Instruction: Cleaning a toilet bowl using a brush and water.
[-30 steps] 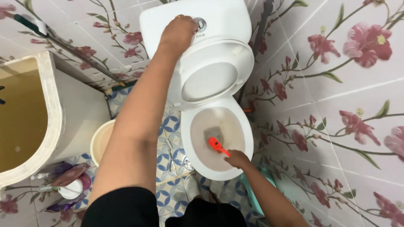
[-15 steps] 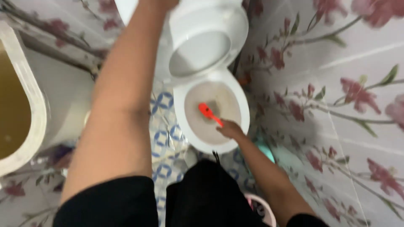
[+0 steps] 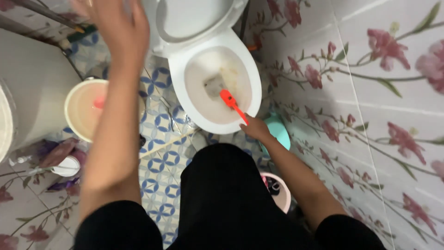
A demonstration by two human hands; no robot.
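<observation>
My right hand grips the handle of an orange toilet brush whose head lies inside the white toilet bowl, near the water at the bottom. The seat and lid stand raised at the top of the view. My left hand hangs in the air to the left of the toilet, fingers spread and blurred, holding nothing.
A cream bucket with a pink object in it stands on the blue-patterned floor tiles left of the toilet. A teal holder and a pink bin sit by the flowered wall on the right. Bottles lie at the lower left.
My left hand has come off the flush button on the cistern and now hangs free with spread fingers. The view has tilted downward. The brush stays in the bowl.
</observation>
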